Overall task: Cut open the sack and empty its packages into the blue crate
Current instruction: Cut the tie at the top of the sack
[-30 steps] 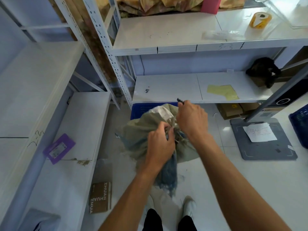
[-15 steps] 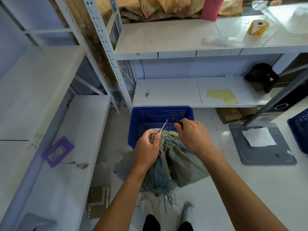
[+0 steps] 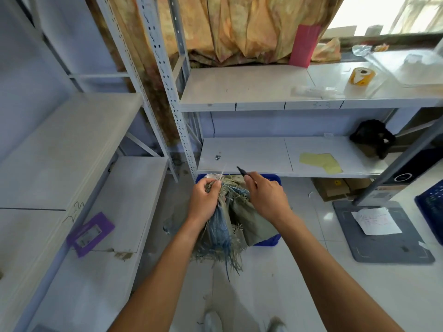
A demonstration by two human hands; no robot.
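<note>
We see two white shelf units, one point(image 3: 72, 149) at the left and one point(image 3: 275, 152) straight ahead, with a curtain point(image 3: 239, 27) hanging behind them. On the floor at the right lies one grey mat point(image 3: 381, 236) with a white paper on it. The sack point(image 3: 249, 219) hangs in front of us above the blue crate point(image 3: 269, 242), and it covers nearly all of the crate, so only two blue corners show. A second blue crate point(image 3: 431, 209) stands at the right edge.

Compared with half a second before, the crate was open to our view and now the sack and both arms hide it; the camera also looks higher, showing more of the curtain.

The left hand point(image 3: 203, 200) is clenched on the frayed top of the sack. The right hand point(image 3: 266, 195) grips a small dark cutter point(image 3: 242, 171), its tip pointing up and left. One purple frame point(image 3: 90, 233) lies on the left shelf, one yellow tape roll point(image 3: 360, 76) on the upper shelf.
</note>
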